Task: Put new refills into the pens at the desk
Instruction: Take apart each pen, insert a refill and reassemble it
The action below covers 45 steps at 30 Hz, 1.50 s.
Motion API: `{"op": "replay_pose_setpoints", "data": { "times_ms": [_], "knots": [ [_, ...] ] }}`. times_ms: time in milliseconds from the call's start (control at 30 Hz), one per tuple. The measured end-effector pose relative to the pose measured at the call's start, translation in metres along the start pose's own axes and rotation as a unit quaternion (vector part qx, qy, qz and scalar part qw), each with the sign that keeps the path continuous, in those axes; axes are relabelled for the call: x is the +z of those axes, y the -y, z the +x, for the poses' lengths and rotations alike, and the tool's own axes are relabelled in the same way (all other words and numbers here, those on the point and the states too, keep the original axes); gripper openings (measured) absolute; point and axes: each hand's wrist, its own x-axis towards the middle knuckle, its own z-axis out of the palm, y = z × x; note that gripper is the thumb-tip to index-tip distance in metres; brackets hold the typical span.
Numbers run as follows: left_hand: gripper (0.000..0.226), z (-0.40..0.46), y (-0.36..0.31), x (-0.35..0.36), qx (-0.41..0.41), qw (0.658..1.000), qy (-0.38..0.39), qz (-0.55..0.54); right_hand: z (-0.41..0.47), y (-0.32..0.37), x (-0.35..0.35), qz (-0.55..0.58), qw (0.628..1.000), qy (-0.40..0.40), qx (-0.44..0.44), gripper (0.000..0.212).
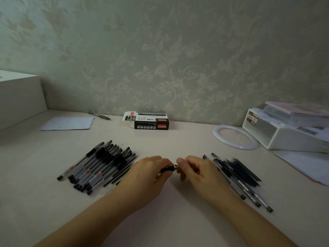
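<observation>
My left hand [148, 172] grips a pen [167, 169] by its black grip, tip pointing right. My right hand [196, 168] pinches the pen's tip end between thumb and fingers; the hands nearly touch above the desk's middle. A pile of several black-capped clear pens [99, 166] lies left of my left hand. To the right of my right hand lies another heap of pens and thin dark refills [238, 173]. Most of the held pen is hidden inside my left hand.
An opened black-and-white refill box [151, 122] stands at the back by the wall. A white ring [218, 135], a white tray organiser [288, 138] and loose papers [302, 164] fill the right. A sheet of paper [67, 123], a green pen [99, 115] and a white box [19, 97] sit left.
</observation>
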Motion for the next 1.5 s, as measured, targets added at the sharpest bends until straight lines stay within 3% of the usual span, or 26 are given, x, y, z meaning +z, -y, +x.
{"op": "replay_pose_setpoints", "data": {
  "times_ms": [133, 333, 500, 733, 1100, 1267, 1333, 1500],
  "knots": [
    [0.017, 0.0, 0.003, 0.0, -0.009, 1.0, 0.0, -0.008, 0.002, -0.003, -0.002, 0.032, 0.999, 0.03, 0.002, 0.012],
    [0.016, 0.0, 0.001, 0.002, -0.001, 1.0, 0.003, -0.016, 0.0, -0.003, 0.001, 0.003, 1.0, 0.015, -0.004, 0.042],
    [0.014, -0.001, 0.002, 0.001, -0.009, 1.0, -0.001, -0.024, 0.0, -0.001, -0.001, 0.02, 0.999, 0.042, -0.012, 0.009],
    [0.015, 0.0, 0.0, 0.001, -0.011, 0.999, -0.006, -0.048, 0.0, -0.001, 0.002, 0.023, 0.999, 0.036, -0.014, 0.033],
    [0.014, 0.003, -0.002, -0.004, -0.006, 0.997, -0.057, -0.051, -0.002, 0.007, -0.003, 0.05, 0.998, 0.033, -0.012, 0.029],
    [0.014, 0.002, 0.002, -0.001, -0.053, 0.996, -0.058, -0.039, 0.002, 0.0, 0.0, -0.018, 0.997, -0.073, -0.007, 0.022],
    [0.015, 0.001, 0.006, -0.001, -0.074, 0.995, -0.056, -0.03, 0.005, -0.007, -0.004, -0.095, 0.989, -0.111, -0.01, 0.011],
    [0.017, 0.0, 0.013, 0.0, -0.095, 0.994, -0.054, -0.012, 0.004, -0.018, -0.004, -0.19, 0.981, -0.033, 0.003, 0.018]
  ]
}}
